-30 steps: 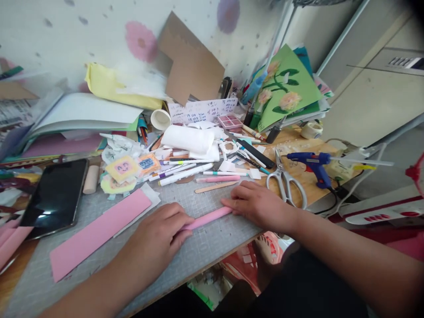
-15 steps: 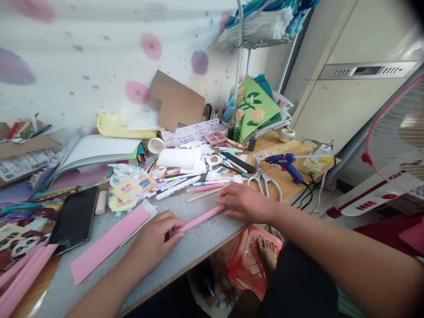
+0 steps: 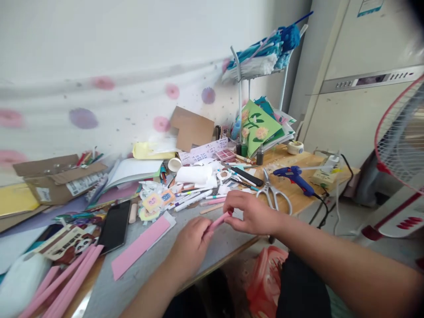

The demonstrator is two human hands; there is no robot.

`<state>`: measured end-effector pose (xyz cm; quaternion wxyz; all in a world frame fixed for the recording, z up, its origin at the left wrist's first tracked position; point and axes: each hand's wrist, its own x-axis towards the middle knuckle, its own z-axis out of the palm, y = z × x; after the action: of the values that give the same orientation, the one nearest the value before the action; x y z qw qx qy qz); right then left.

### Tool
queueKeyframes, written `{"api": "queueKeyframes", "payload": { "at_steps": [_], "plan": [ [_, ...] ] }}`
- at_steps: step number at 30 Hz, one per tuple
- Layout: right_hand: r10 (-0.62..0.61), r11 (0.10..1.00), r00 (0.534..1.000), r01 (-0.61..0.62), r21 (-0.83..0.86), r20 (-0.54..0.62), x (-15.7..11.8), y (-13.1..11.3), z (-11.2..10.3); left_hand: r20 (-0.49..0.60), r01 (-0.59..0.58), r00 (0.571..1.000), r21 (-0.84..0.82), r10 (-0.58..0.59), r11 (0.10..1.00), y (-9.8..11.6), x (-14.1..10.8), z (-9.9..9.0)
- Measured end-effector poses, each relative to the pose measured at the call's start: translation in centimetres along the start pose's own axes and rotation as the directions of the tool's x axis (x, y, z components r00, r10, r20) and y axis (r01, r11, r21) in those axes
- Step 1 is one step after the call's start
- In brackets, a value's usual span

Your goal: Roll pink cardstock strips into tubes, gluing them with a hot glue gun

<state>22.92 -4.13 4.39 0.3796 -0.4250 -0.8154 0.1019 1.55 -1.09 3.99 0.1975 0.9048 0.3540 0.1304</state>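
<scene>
My left hand (image 3: 191, 243) gripped one end of a rolled pink tube (image 3: 217, 221) and my right hand (image 3: 250, 213) pinched the other, over the desk (image 3: 306, 164) near its front edge. A flat pink strip (image 3: 141, 247) lay toward the left edge, with a black phone (image 3: 114, 226) farther that way. Scissors (image 3: 270, 187) and a blue glue gun (image 3: 293, 176) lay toward the right edge.

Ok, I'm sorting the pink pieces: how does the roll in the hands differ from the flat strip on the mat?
The pink roll is a slim tube; the pink strip is flat and wider. The roll is held by the left hand and right hand, while the strip lies on the grey mat, untouched. Both are pink.
</scene>
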Motion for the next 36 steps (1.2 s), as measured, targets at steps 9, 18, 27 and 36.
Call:
{"api": "queueKeyframes", "payload": {
  "at_steps": [9,18,27,36],
  "plan": [
    [0.156,0.878,0.981,-0.084,0.471,-0.116,1.3,-4.5,2.9,-0.081,0.047,0.987,-0.688,-0.141,0.724,2.1,-3.4,0.8],
    [0.187,0.809,0.982,-0.131,0.574,-0.038,2.1,-5.1,3.4,-0.056,0.132,0.962,-0.762,-0.268,0.634,1.7,-5.0,2.5],
    [0.174,0.921,0.976,-0.114,0.373,-0.131,1.5,-6.8,3.4,-0.200,0.109,0.922,-0.688,-0.331,0.718,0.7,-6.0,2.3],
    [0.298,0.881,0.954,-0.263,0.393,-0.031,1.8,-6.6,4.0,-0.269,0.174,0.908,-0.459,-0.323,0.871,-0.2,-6.5,2.2]
  ]
}}
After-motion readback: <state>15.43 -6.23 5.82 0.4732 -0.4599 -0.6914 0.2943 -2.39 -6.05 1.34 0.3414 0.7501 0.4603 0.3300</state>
